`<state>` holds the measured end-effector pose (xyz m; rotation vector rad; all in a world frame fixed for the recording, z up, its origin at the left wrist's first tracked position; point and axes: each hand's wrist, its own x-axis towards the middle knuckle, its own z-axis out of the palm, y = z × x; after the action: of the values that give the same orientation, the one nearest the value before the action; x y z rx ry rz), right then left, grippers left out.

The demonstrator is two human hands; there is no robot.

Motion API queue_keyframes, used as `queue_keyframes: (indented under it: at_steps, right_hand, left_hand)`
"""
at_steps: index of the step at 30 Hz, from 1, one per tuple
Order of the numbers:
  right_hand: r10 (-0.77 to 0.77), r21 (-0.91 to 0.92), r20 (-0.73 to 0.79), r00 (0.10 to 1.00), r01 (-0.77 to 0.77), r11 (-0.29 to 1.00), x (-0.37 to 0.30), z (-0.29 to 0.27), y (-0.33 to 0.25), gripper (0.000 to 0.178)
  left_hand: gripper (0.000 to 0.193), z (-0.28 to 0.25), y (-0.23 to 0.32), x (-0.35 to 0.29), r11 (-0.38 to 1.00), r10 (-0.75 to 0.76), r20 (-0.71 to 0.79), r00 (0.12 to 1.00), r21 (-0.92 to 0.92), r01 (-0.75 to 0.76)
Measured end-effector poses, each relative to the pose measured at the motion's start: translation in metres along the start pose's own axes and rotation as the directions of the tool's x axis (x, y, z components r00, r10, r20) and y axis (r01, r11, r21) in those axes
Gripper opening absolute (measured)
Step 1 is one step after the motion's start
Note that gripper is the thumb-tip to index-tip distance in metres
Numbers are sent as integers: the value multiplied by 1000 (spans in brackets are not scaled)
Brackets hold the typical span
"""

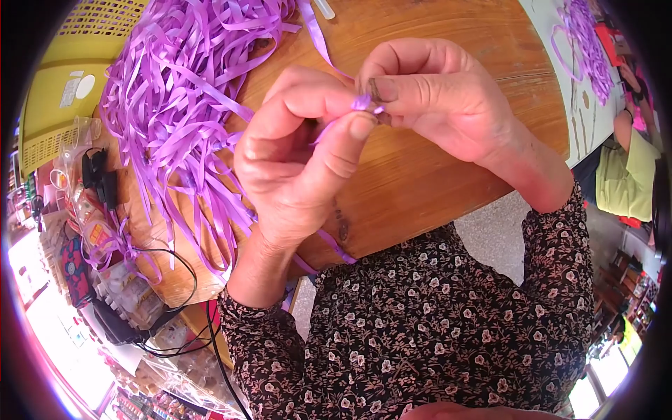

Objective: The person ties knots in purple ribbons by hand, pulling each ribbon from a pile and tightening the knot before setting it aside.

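Note:
Between my fingertips, above the wooden table, is a bunched bit of narrow purple ribbon (361,103). My left hand (297,157) is closed, pinching it between thumb and forefinger. Thumb and curled fingers of my right hand (448,98) grip the same spot from the other side, so the two hands nearly touch. The fingers partly hide how the ribbon is folded or knotted there. A large tangled pile of purple ribbons (189,77) lies left of my hands, with loose strands trailing toward the near table edge.
A yellow plastic basket (45,105) stands at the far left of the wooden table (434,189). Black cables (189,273) hang by the left edge. On a white table (542,42) at right lies more purple ribbon (588,49); a person in a yellow-green garment (630,178) is beside it.

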<state>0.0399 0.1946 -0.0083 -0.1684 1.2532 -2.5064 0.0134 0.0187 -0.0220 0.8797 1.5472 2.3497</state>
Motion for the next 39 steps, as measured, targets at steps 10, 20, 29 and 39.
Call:
queue_keyframes:
  at_steps: [10,20,29,39]
  right_hand:
    - [-245,-416,-42,969,206,886,1,8,-2,11]
    - [-562,-810,279,779,505,298,3,4,-4,14]
    - [-544,-812,194,816,445,378,-1,3,-7,8]
    - [-494,-790,129,860,390,473,-1,-4,-3,5]
  left_hand:
    - [9,7,0,-1,896,-350,-182,919,-350,272]
    - [11,3,-2,-1,871,-324,-148,935,-433,233]
    - [15,4,2,0,937,-311,-135,941,-208,280]
    - [18,9,12,-2,935,-343,-260,903,-7,353]
